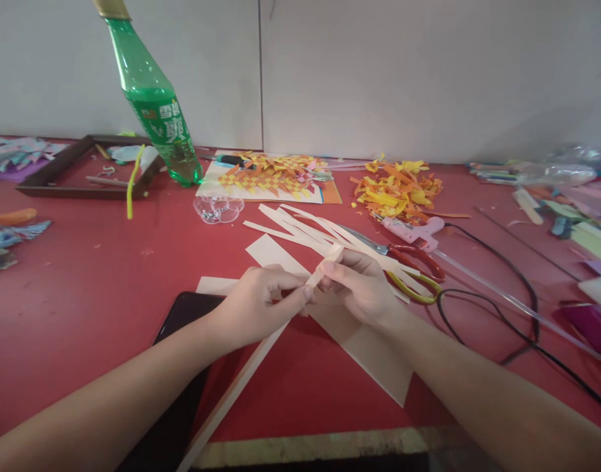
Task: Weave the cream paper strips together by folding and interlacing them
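Between my two hands is a long cream paper strip [251, 365], its tail hanging down toward the table's front edge. My left hand [261, 301] pinches it between thumb and fingers. Close beside it, my right hand [356, 282] pinches the strip near its upper end. Beneath the hands lies a wide piece of cream paper [364, 347]. Several cut cream strips [300, 229] lie fanned out just beyond. Scissors with red and yellow handles [418, 294] rest partly under those strips, to the right.
A green soda bottle [167, 131] stands at the back left by a dark frame [78, 191]. Woven orange paper [271, 180] and orange-yellow scraps [398, 190] lie behind. A pink glue gun [415, 231] trails a black cord. A black phone [187, 314] lies under my left forearm.
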Demonstrator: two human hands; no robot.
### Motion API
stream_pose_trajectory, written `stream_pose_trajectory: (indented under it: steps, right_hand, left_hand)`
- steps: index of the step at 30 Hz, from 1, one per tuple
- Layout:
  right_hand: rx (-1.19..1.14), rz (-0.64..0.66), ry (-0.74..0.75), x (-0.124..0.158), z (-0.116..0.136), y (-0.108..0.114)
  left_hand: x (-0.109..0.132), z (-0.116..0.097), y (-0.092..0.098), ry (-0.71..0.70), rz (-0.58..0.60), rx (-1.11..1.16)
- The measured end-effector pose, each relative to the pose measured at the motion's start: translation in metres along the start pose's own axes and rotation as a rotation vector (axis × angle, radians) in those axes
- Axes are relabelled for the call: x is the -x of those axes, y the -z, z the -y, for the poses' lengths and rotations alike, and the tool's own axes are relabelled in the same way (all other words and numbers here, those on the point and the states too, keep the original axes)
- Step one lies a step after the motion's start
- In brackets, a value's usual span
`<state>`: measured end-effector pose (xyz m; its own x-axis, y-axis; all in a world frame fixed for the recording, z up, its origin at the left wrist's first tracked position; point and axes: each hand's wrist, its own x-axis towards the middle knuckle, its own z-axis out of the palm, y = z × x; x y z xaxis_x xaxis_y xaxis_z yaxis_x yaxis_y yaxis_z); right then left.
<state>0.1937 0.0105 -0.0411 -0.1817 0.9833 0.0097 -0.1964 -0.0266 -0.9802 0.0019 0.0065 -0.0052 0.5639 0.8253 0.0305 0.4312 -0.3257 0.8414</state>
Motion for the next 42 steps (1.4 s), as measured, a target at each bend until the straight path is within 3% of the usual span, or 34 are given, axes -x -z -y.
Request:
stream_pose_trajectory:
  steps: [17,27,36,42]
  right_hand:
    - [-0.051,0.165,-0.053,0.002,0.0,-0.007]
    - [-0.215,0.136,-0.128,0.003,0.006,-0.006]
    - [-0.221,0.024,-0.081,-0.005,0.011,0.001]
    - [-0.17,0.011,-0.088,-0.004,0.008,-0.001]
  left_hand:
    - [0.002,0.004,-0.001,-0.021,-0.088,-0.031]
    - [0.002,0.002,0.001,-0.067,0.0,0.017]
    - [0.003,0.004,0.0,0.005,-0.001,0.052]
    - [0.0,0.004,-0.002,-0.015,-0.024,-0.061]
